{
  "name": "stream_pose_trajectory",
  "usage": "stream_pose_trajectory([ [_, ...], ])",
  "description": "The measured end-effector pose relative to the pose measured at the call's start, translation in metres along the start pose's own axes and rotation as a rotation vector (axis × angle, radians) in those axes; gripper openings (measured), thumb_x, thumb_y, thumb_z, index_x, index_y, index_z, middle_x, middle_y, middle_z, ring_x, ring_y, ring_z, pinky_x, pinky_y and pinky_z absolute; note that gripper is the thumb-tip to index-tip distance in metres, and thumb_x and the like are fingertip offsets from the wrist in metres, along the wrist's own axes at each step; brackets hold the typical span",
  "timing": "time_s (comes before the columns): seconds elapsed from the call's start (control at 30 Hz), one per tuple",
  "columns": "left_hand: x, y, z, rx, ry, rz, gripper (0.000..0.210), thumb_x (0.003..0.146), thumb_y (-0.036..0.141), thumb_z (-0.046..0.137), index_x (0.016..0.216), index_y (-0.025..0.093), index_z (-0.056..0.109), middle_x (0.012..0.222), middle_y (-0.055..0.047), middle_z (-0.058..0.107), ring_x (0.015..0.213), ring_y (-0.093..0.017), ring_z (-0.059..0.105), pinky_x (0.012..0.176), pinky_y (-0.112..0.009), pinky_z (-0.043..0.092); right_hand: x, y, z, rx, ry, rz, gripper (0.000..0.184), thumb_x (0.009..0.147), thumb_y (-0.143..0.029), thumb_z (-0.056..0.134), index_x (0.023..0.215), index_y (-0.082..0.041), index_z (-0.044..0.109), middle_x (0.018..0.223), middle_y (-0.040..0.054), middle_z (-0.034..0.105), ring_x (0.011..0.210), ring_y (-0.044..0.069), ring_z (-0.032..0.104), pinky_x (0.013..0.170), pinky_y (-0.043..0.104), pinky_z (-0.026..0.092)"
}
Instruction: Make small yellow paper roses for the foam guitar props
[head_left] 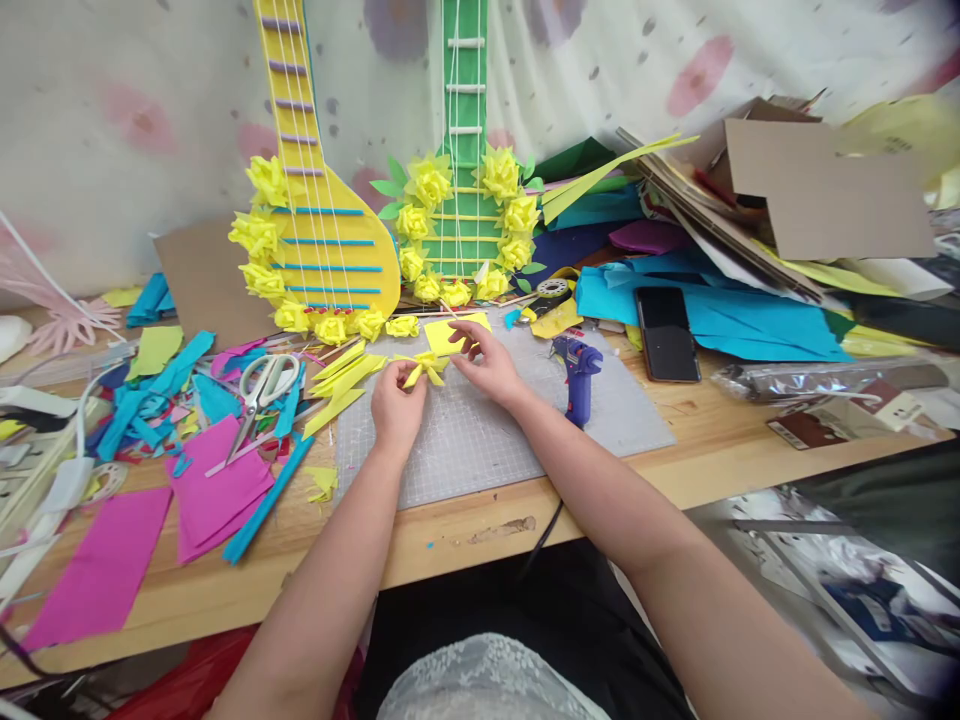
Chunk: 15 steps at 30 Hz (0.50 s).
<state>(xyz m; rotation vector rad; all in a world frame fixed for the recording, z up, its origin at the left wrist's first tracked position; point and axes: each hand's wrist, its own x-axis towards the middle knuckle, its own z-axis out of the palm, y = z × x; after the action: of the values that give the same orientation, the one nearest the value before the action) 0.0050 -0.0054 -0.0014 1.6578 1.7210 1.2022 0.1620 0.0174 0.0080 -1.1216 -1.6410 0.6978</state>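
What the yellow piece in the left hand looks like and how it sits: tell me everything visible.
The yellow piece looks like folded paper, with narrow flaps fanning outward. The left hand pinches it over the grey mat, partly hiding it, close to loose yellow strips. The right hand is near it, fingers parted, apparently not touching. Whether it is glued cannot be told.

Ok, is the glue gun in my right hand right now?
No, the purple glue gun rests on the gray mat, apart from your right hand, which is near the yellow paper piece in your left hand.
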Motion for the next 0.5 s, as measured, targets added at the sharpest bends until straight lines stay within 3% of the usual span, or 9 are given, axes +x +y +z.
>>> stream_pose_trajectory([
  [0.13, 0.004, 0.000, 0.000, -0.003, 0.050, -0.003, 0.015, 0.069, 0.026, 0.056, 0.083, 0.019, 0.056, 0.084, -0.002, 0.060, 0.077, -0.015, 0.055, 0.071, -0.028, 0.044, -0.010, -0.009, 0.013, -0.059, -0.142, -0.046, 0.050, 0.070, -0.024, 0.057, 0.118, -0.022, 0.044, 0.105, 0.0048, 0.055, 0.063, 0.008, 0.050, 0.068, 0.028, 0.046],
  [0.33, 0.005, 0.004, -0.001, 0.118, 0.060, 0.042, 0.008, 0.070, 0.026, 0.056, 0.074, 0.020, 0.055, 0.081, -0.002, 0.058, 0.077, -0.016, 0.054, 0.069, -0.028, 0.042, -0.014, -0.012, 0.021, -0.153, -0.153, -0.060, 0.054, 0.069, -0.009, 0.047, 0.121, -0.024, 0.041, 0.111, 0.0054, 0.052, 0.067, 0.009, 0.053, 0.073, 0.029, 0.046],
  [0.5, 0.007, 0.008, 0.000, 0.261, 0.061, 0.002, 0.011, 0.073, 0.028, 0.054, 0.079, 0.020, 0.059, 0.079, -0.003, 0.060, 0.075, -0.018, 0.056, 0.067, -0.031, 0.040, -0.012, -0.009, 0.018, -0.147, -0.095, -0.057, 0.054, 0.071, -0.012, 0.049, 0.123, -0.024, 0.039, 0.112, 0.0064, 0.051, 0.067, 0.009, 0.053, 0.073, 0.029, 0.047],
])
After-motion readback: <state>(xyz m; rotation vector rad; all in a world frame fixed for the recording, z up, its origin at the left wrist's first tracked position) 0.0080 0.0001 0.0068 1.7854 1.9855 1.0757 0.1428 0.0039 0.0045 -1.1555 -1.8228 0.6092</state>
